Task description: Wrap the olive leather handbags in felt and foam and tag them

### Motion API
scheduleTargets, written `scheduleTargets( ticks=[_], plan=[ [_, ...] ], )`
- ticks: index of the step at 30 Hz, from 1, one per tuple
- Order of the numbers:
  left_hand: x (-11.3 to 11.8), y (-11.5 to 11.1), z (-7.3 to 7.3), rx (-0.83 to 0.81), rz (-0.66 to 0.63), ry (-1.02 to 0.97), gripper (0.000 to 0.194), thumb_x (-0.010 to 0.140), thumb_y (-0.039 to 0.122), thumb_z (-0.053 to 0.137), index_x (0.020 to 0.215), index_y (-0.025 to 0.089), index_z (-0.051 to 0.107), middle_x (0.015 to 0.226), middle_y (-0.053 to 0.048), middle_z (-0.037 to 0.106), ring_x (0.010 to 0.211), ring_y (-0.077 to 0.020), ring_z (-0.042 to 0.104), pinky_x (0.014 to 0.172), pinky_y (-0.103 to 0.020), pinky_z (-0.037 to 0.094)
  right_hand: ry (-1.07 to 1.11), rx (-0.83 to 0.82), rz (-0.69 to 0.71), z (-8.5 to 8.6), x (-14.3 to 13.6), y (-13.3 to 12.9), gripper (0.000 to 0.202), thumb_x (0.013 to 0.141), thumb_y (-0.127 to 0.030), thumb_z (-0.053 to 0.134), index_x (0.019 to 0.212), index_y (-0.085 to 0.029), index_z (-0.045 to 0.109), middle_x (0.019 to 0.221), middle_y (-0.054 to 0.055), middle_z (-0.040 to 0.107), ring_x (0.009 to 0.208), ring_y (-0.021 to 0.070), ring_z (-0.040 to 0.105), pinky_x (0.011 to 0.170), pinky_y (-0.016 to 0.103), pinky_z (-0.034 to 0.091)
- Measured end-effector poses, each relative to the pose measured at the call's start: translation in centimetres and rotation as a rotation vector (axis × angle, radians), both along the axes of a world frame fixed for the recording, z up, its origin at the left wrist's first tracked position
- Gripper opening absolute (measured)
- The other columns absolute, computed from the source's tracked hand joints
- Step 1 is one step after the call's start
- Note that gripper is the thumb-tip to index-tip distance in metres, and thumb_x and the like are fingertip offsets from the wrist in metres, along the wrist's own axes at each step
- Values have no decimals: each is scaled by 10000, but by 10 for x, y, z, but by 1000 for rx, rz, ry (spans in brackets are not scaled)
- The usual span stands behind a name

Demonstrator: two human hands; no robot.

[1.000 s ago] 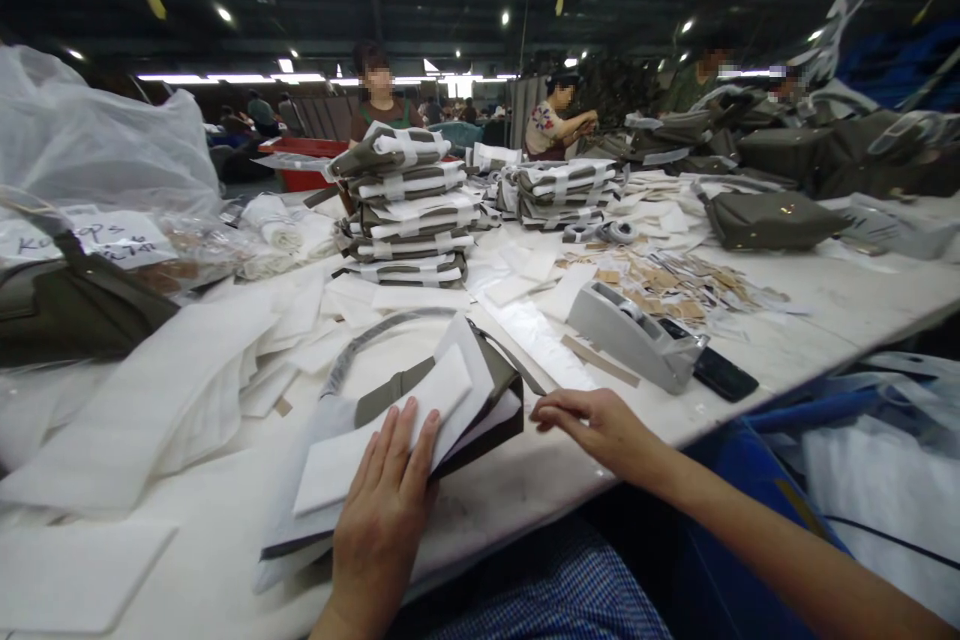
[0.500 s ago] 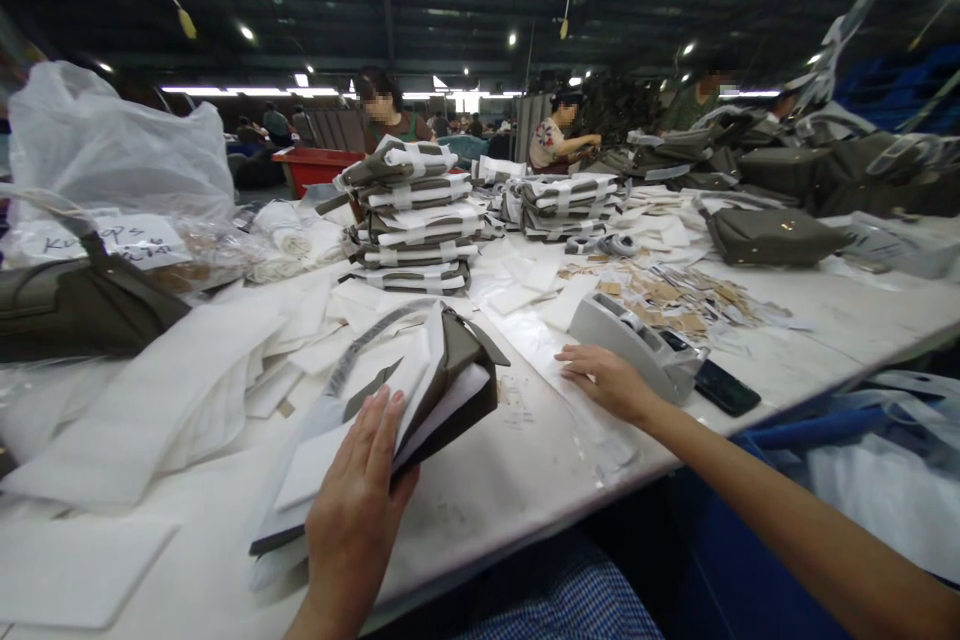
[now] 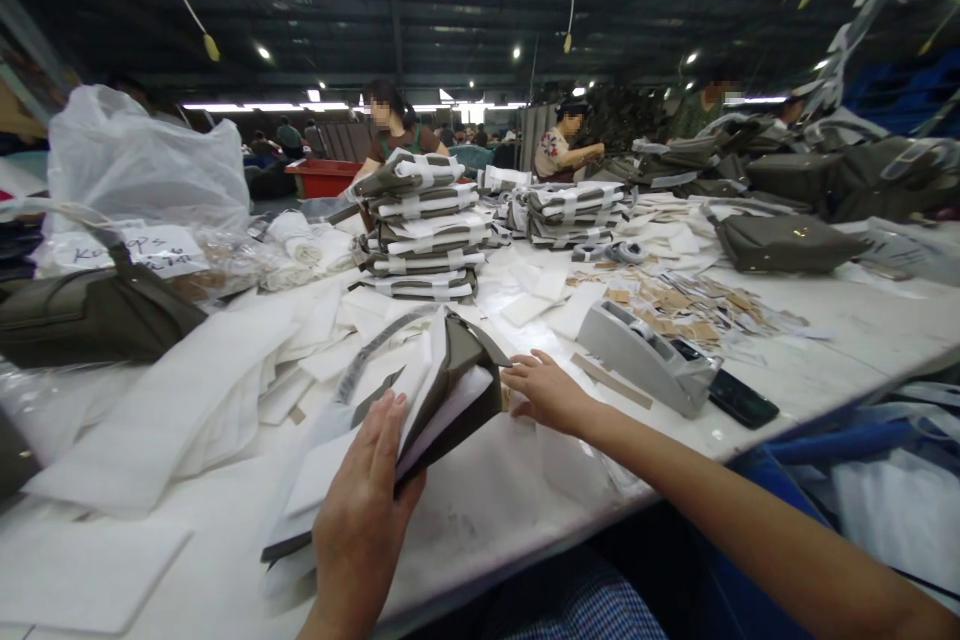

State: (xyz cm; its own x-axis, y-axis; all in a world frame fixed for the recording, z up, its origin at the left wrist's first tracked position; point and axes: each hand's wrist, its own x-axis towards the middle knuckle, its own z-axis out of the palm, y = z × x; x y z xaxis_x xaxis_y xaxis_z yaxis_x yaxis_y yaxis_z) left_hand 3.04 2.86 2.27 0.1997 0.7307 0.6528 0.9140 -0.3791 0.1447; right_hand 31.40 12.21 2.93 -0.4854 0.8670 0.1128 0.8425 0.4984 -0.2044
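A dark olive handbag [image 3: 457, 350], wrapped partly in white foam sheet [image 3: 322, 472], lies tilted on the table in front of me. My left hand [image 3: 369, 480] grips its near side, with fingers on the white sheet and thumb underneath. White padding shows in the gap between the bag's panels. At the bag's right corner is my right hand [image 3: 544, 390], fingers stretched out and apart. Whether it touches the corner is hard to tell. Clear plastic film [image 3: 570, 455] lies below that hand. A grey tape dispenser [image 3: 645, 355] stands to its right.
Wrapped bags form two stacks [image 3: 424, 230] at the back. White foam sheets [image 3: 172, 400] cover the left side, near another olive bag [image 3: 97, 315]. A phone [image 3: 742, 398], brown tags [image 3: 675, 305] and a bag pile [image 3: 810, 170] are on the right. Co-workers sit beyond.
My right hand has moved left from beside the tape dispenser to the bag's corner. The clear film has shifted left, uncovering a brown strip. My left hand keeps its grip on the handbag.
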Motion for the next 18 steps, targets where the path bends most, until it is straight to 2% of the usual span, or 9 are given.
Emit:
scheduleTargets(
  ticks=[3, 7, 10, 13, 15, 18],
  plan=[
    [-1, 1, -2, 26, -9, 9, 735, 931, 170, 510, 1575, 241, 164, 1547, -58, 415, 1346, -260, 493, 1081, -378, 454, -39, -117, -15, -2, -10, 20, 329, 596, -253, 908, 889, -207, 767, 994, 85, 762, 1055, 327, 656, 933, 420, 448],
    [-1, 2, -3, 59, -9, 9, 699, 942, 177, 486, 1572, 229, 188, 1537, -61, 431, 1331, -256, 510, 1080, -368, 447, 11, -271, -26, -1, -11, 39, 271, 528, -264, 909, 765, -226, 783, 730, 4, 754, 743, 240, 701, 692, 285, 481],
    [-1, 5, -5, 81, -26, 13, 675, 953, 192, 469, 1571, 225, 196, 1538, -58, 430, 1327, -246, 514, 1093, -352, 426, 155, -294, -32, 1, -6, 50, 170, 657, -344, 838, 779, -233, 799, 718, -28, 760, 702, 184, 693, 646, 233, 476],
    [-3, 7, -7, 75, -51, 35, 665, 961, 208, 454, 1572, 217, 191, 1549, -54, 413, 1341, -236, 498, 1117, -336, 391, 341, -180, -119, 8, 10, 65, 339, 868, -459, 634, 1012, -191, 785, 883, 8, 784, 796, 180, 709, 704, 241, 509],
    [-5, 9, -9, 66, -61, 42, 658, 962, 208, 440, 1572, 208, 191, 1555, -51, 404, 1356, -227, 480, 1140, -325, 359, 432, -68, -221, 21, 31, 77, 438, 932, -468, 531, 1119, -133, 742, 945, 62, 780, 822, 193, 715, 738, 271, 528],
    [-8, 12, -14, 81, -87, 43, 647, 963, 218, 423, 1570, 197, 200, 1565, -45, 388, 1375, -212, 456, 1155, -302, 332, 487, 92, -397, 52, 75, 95, 491, 959, -437, 479, 1186, -55, 688, 977, 152, 763, 837, 242, 721, 780, 352, 546]
  ],
)
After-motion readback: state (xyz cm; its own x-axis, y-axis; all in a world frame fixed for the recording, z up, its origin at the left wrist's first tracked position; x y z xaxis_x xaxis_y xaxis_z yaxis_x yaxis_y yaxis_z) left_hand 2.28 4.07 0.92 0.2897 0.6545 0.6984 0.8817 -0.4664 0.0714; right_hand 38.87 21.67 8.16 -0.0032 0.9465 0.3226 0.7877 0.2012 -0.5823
